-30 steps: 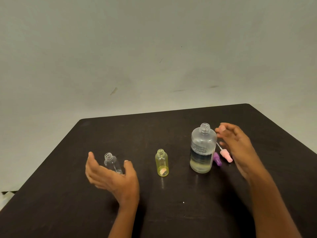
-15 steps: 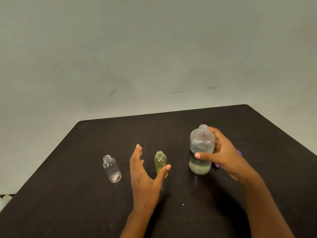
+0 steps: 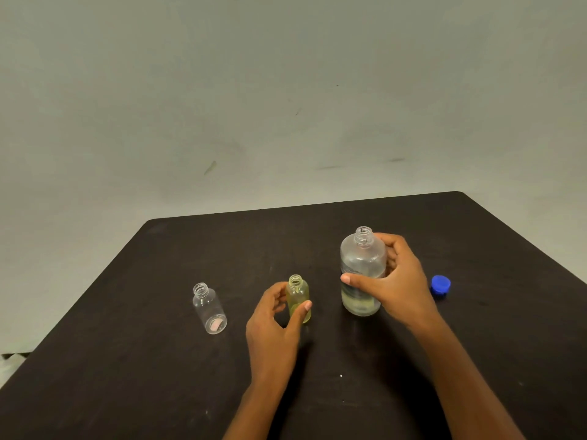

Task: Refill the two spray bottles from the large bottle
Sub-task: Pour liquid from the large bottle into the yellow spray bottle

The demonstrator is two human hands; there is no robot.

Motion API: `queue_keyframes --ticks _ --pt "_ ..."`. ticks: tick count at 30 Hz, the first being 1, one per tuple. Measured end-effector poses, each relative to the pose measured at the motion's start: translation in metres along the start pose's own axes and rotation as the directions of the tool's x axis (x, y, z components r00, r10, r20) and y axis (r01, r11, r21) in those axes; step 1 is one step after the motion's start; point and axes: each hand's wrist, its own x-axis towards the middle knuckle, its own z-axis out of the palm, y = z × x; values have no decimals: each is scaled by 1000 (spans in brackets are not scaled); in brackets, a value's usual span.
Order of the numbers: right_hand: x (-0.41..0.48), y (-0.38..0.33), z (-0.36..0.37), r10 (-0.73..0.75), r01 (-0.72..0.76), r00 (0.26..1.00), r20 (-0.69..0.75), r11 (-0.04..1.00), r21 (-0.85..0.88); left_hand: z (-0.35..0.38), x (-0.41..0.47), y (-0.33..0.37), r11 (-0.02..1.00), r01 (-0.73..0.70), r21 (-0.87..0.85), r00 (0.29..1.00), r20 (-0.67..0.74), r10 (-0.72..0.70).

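Seemingly the pour is about to begin, judging from the single head view. The right hand (image 3: 403, 287) is wrapped round the large bottle (image 3: 362, 271), thumb across its front and fingers curled behind. The left hand (image 3: 276, 325) cups the small yellow bottle (image 3: 298, 296), thumb on its near side and fingers bent round its far side. Both bottles are upright on the dark table (image 3: 317, 236), near each other towards the middle; whether the large one has left the surface I cannot tell. It is frosted and see-through, its threaded neck uncapped, with pale liquid filling its lower part. The yellow bottle is also open at the top, and how much it holds is hard to read through the tint. Well to the left stands a clear small bottle (image 3: 209, 309), open, looking empty apart from something pinkish at its base. A blue cap (image 3: 441, 284) lies just right of the right hand. Next, I judge, the large bottle must be lifted and tipped slowly so its mouth meets the narrow yellow neck, while the left hand steadies that bottle against toppling or spilling.
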Motion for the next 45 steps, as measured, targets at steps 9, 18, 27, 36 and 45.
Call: queue_keyframes --ticks 9,18,27,36,45 --pt "-9 -5 18 -176 160 976 -128 979 -126 -3 -1 1 996 -91 -24 992 -89 89" --pt "-11 9 31 -354 307 932 -75 884 -354 -3 1 -4 988 -150 44 985 -82 154" --pt "-10 18 40 -511 441 860 -3 744 -503 -4 1 -3 981 -173 83 982 -64 179" --pt "-9 21 42 -528 470 847 65 685 -556 -5 1 -3 980 -178 94 983 -27 181" --pt "-9 21 41 -521 473 848 97 663 -580 -5 3 -6 974 -189 121 980 -46 196"
